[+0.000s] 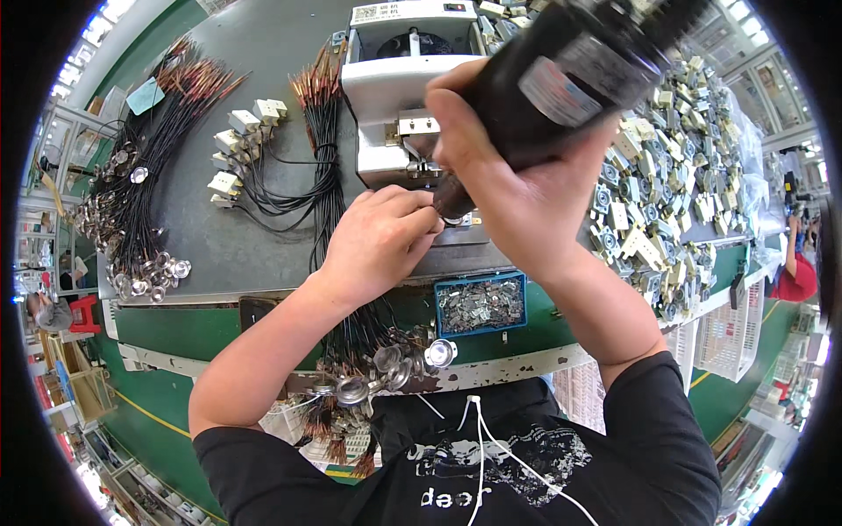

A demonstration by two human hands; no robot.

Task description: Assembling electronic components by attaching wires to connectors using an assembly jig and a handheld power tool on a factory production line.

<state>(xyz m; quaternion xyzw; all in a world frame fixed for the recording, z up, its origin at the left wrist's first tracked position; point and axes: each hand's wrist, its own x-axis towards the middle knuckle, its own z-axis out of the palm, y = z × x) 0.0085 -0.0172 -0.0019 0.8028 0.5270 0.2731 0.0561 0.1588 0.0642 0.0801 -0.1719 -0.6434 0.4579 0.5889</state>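
My right hand (517,180) is wrapped round a black powered screwdriver (535,96), tilted so its narrow tip points down and to the left. The tip meets the fingertips of my left hand (381,232). That left hand is pinched closed at the front of a white screw feeder (386,88); what lies between its fingers is hidden. Beneath and beside my left hand runs a bundle of black wires (326,175) with coppery ends. Several cream-coloured connector blocks (226,184) hang off wires left of the bundle.
A blue tray (481,305) of small metal parts sits at the table's front edge. Many cream and grey blocks (649,184) are heaped on the right. Another wire bundle (158,167) with round metal cups lies left. More metal cups (386,368) hang over the near edge.
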